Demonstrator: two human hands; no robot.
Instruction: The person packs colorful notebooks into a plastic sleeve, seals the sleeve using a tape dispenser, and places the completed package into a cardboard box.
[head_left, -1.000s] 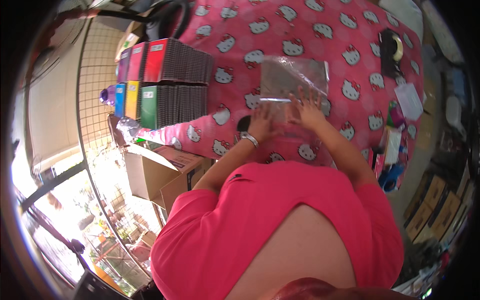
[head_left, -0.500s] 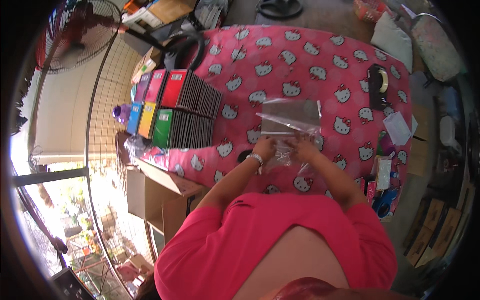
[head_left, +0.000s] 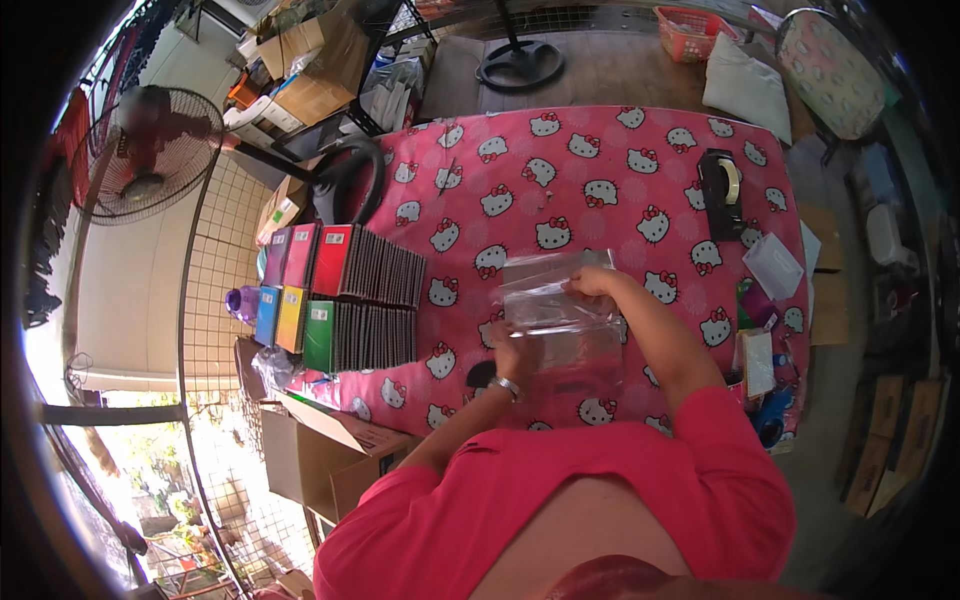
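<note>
A clear plastic sleeve (head_left: 575, 352) lies in front of me, its shiny film creased across the middle and greyish where it lies flat. My right hand (head_left: 594, 283) is closed, pinching the film near the sleeve's far edge. At the sleeve's left side, my left hand (head_left: 515, 352) rests on the plastic with its fingers partly stretched out. A bracelet circles my left wrist. Whether anything lies inside the sleeve is hard to make out through the glare. Beside my left wrist sits a small black object (head_left: 480, 375).
Rows of notebooks (head_left: 365, 300) with coloured covers stand at the left. A black tape dispenser (head_left: 722, 195) and a white box (head_left: 773, 266) lie to the right on the pink patterned tablecloth (head_left: 600, 195). An open cardboard box (head_left: 325, 450) stands at the near left, below a fan (head_left: 150, 155).
My right hand has gone from the sleeve's near part to its far edge, lifting film with it. My left hand has shifted to its left side. The view has tilted, showing more beyond the table.
</note>
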